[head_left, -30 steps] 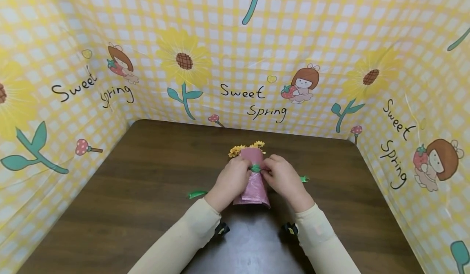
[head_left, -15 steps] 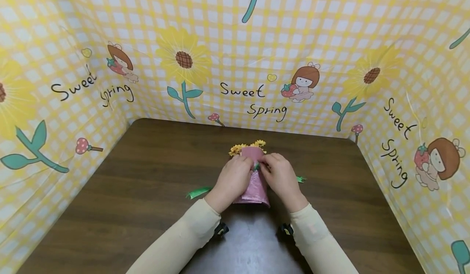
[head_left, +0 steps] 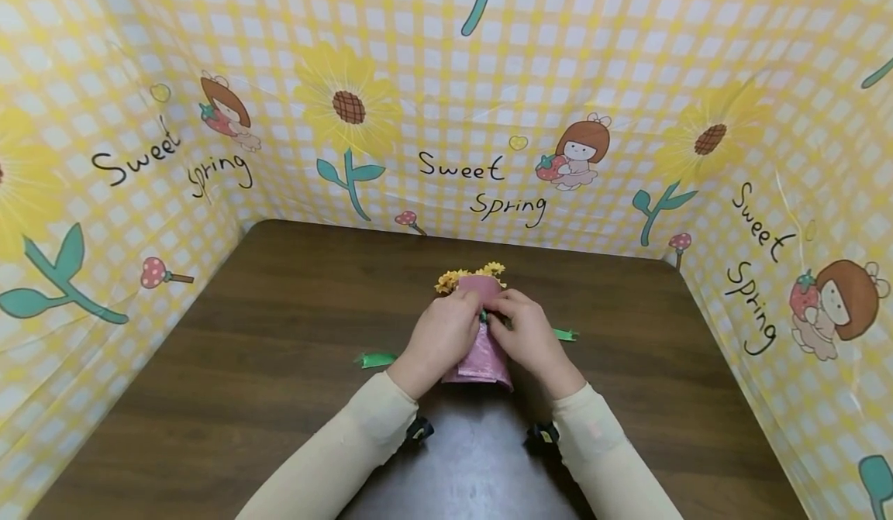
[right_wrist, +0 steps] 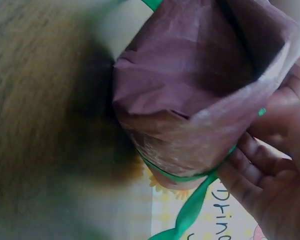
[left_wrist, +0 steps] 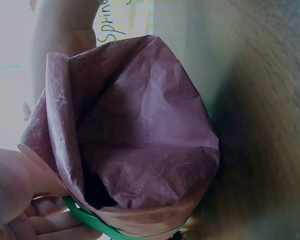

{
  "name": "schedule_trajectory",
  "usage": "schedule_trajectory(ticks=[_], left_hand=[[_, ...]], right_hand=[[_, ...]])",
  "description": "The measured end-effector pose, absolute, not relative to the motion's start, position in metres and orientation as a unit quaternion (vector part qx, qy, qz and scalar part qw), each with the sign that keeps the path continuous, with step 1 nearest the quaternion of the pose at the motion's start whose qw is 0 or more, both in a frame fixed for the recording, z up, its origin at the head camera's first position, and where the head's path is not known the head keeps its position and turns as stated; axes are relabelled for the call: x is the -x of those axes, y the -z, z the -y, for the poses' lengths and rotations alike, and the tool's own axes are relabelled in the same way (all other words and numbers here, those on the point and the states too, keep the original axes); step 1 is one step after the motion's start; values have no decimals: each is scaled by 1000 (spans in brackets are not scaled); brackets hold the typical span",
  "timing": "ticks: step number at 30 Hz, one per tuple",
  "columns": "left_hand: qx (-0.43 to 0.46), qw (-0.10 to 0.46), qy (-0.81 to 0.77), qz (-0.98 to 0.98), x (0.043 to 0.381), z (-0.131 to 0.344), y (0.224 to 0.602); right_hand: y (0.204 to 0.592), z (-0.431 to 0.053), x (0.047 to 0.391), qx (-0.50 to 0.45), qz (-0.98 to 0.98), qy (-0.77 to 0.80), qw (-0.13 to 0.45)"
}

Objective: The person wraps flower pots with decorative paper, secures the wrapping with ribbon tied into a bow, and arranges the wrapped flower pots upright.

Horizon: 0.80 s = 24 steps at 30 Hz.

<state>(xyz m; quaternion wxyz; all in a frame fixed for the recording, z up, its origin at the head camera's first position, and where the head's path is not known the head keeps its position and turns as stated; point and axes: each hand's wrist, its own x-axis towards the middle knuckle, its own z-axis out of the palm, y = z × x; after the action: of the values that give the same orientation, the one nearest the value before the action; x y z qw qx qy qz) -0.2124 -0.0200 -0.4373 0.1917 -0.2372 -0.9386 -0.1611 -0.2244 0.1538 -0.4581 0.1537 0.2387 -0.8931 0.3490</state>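
Note:
A small bouquet in pink wrapping paper (head_left: 483,361) lies on the table, its yellow flowers (head_left: 449,281) at the far end. A green ribbon (right_wrist: 191,212) runs round the waist of the wrap. My left hand (head_left: 446,334) and right hand (head_left: 528,335) meet over the ribbon's middle, each pinching it there. Loose ribbon ends stick out on both sides. In the left wrist view the open bottom of the paper faces the camera, with the left fingers (left_wrist: 55,220) against the green ribbon (left_wrist: 92,219). My fingers mostly hide the crossing of the ribbon.
The dark wooden table (head_left: 293,303) extends around the bouquet. Yellow checked cloth (head_left: 446,101) walls it at the back and both sides. A black wrist device (head_left: 420,431) sits at the left cuff, another black device (head_left: 543,435) at the right.
The right fingers have shifted slightly left, closer to the left fingers over the ribbon. The right ribbon end has moved a little inward. The bouquet stays in place.

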Motion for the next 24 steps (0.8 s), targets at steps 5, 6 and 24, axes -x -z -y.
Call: schedule_trajectory(ticks=[5, 6, 24], left_hand=[[224, 179, 177, 941, 214, 21, 437], [222, 176, 179, 942, 215, 21, 438], [220, 197, 214, 931, 220, 22, 442]], right_hand=[[458, -153, 225, -251, 894, -346, 139], [458, -153, 224, -247, 894, -347, 139], [461, -152, 226, -173, 862, -466, 100]])
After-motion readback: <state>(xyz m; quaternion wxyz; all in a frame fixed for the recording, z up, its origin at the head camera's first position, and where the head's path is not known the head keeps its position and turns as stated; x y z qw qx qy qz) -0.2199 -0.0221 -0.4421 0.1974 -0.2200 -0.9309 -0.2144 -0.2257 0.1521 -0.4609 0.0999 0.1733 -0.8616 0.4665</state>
